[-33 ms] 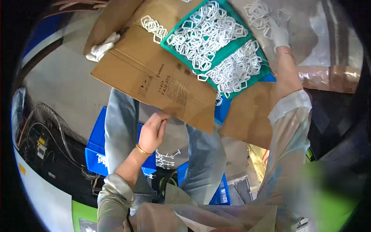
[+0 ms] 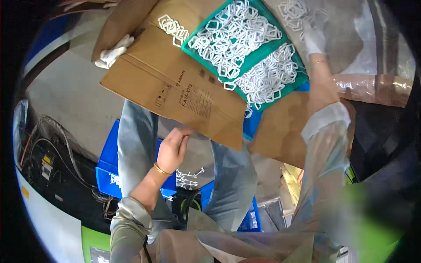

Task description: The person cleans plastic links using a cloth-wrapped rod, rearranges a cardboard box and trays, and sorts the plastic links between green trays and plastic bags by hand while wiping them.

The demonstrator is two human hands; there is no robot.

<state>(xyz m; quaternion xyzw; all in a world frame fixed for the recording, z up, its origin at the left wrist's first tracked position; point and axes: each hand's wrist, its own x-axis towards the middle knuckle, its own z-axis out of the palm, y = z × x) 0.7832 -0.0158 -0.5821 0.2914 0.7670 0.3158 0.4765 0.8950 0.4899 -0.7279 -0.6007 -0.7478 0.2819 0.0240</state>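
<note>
My right hand [image 2: 315, 40], in a white glove, reaches out to the upper right onto a loose pile of white angular rings [image 2: 294, 14]. Its fingers blend with the rings, so their grip is unclear. My left hand [image 2: 172, 149] is bare with a gold bracelet at the wrist. Its fingers are curled together above my lap, the tips by the lower edge of a printed cardboard sheet [image 2: 144, 90]; whatever they hold is hidden. Between my hands and farther off, a green divided tray [image 2: 254, 57] is heaped with more white rings in both compartments.
More white rings [image 2: 173, 28] lie on the cardboard left of the tray. A crumpled white glove [image 2: 115, 53] rests at the cardboard's left edge. Blue bins [image 2: 107, 175] stand around my legs, with thin white branched pieces [image 2: 188, 179] between. A wrapped roll [image 2: 372, 90] lies at right.
My right forearm has shifted slightly left, and the gloved hand has moved a little over the ring pile. My left hand stays nearly still.
</note>
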